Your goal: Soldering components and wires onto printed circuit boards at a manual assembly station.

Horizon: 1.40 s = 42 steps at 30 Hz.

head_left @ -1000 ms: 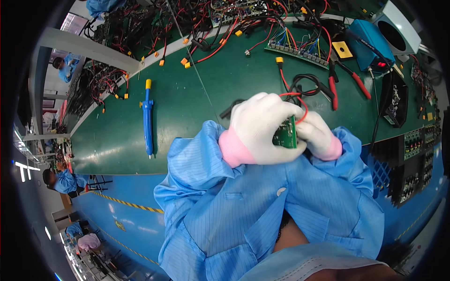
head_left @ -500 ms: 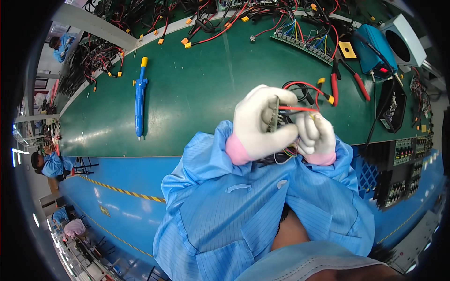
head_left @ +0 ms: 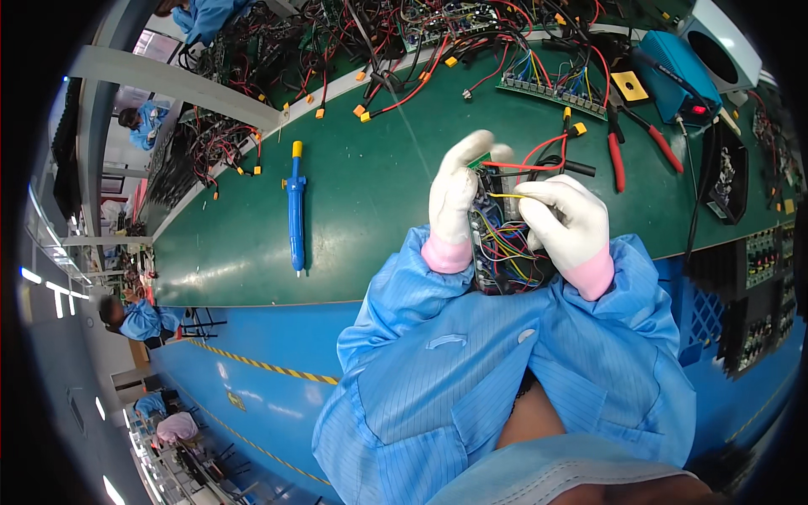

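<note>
Both my hands wear white gloves with pink cuffs and blue sleeves. My left hand (head_left: pixel 452 198) grips the left edge of a black wired module (head_left: pixel 498 244) with a green circuit board at its top, held upright over the green bench's front edge. My right hand (head_left: pixel 566 220) supports the module's right side and pinches a thin yellow wire (head_left: pixel 505 195) across its top. Red leads (head_left: pixel 539 156) with a yellow connector run from the module onto the bench. Many coloured wires fill the module's face.
A blue desoldering pump (head_left: pixel 295 206) with a yellow tip lies left on the green bench (head_left: pixel 362 185). Red-handled cutters (head_left: pixel 619 156), a blue box (head_left: pixel 673 71), a terminal board (head_left: pixel 551 88) and tangled cables sit behind. Racks of boards (head_left: pixel 757 278) stand at right. Other workers in blue are at far left.
The module was turned from its green board side to its wired face and raised. My hands moved apart to its edges, and my right hand took hold of a yellow wire.
</note>
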Available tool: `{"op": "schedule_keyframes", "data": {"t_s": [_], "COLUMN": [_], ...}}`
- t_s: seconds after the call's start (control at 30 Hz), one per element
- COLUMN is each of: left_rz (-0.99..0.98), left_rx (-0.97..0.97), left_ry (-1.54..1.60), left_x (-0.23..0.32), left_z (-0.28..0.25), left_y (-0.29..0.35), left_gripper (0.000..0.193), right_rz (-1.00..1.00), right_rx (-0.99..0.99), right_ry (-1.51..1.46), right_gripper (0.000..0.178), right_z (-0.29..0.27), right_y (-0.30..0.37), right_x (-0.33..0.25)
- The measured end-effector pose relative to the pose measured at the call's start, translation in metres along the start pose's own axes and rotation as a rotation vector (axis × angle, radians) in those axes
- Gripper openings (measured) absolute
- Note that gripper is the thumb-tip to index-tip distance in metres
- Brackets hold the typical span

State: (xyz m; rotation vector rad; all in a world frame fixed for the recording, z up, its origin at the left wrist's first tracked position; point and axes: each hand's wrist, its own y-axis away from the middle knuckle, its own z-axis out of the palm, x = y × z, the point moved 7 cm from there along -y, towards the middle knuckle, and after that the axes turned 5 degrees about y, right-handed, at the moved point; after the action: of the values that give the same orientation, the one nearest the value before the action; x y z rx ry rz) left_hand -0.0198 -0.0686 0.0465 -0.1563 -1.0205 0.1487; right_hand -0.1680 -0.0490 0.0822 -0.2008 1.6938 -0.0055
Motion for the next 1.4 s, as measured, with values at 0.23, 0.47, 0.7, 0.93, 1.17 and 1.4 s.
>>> {"op": "schedule_keyframes", "data": {"t_s": [0.23, 0.47, 0.7, 0.93, 1.17, 1.4], "left_rz": [0.461, 0.569, 0.184, -0.005, 0.027, -0.087], "left_rx": [0.022, 0.078, -0.084, -0.201, -0.115, -0.123], "left_ry": [-0.461, -0.775, -0.487, -0.394, -0.287, -0.241], "left_x": [0.045, 0.076, 0.054, 0.035, 0.036, 0.027], "left_z": [0.003, 0.028, 0.026, 0.025, 0.017, 0.01], "left_y": [0.006, 0.026, 0.012, 0.012, 0.011, 0.01], "left_gripper": [0.04, 0.031, 0.025, 0.021, 0.02, 0.021], "right_rz": [-0.099, -0.283, -0.492, -0.77, -0.469, -0.565], "right_rx": [0.087, 0.276, 0.279, 0.345, 0.304, 0.289], "right_ry": [-0.046, -0.018, 0.059, 0.14, -0.04, 0.025], "right_gripper": [0.02, 0.02, 0.024, 0.024, 0.024, 0.024], "right_z": [0.0, -0.004, -0.003, 0.003, 0.003, 0.005], "right_y": [0.005, 0.013, 0.017, 0.019, 0.015, 0.016], "right_x": [0.005, -0.005, -0.008, -0.016, -0.003, -0.006]}}
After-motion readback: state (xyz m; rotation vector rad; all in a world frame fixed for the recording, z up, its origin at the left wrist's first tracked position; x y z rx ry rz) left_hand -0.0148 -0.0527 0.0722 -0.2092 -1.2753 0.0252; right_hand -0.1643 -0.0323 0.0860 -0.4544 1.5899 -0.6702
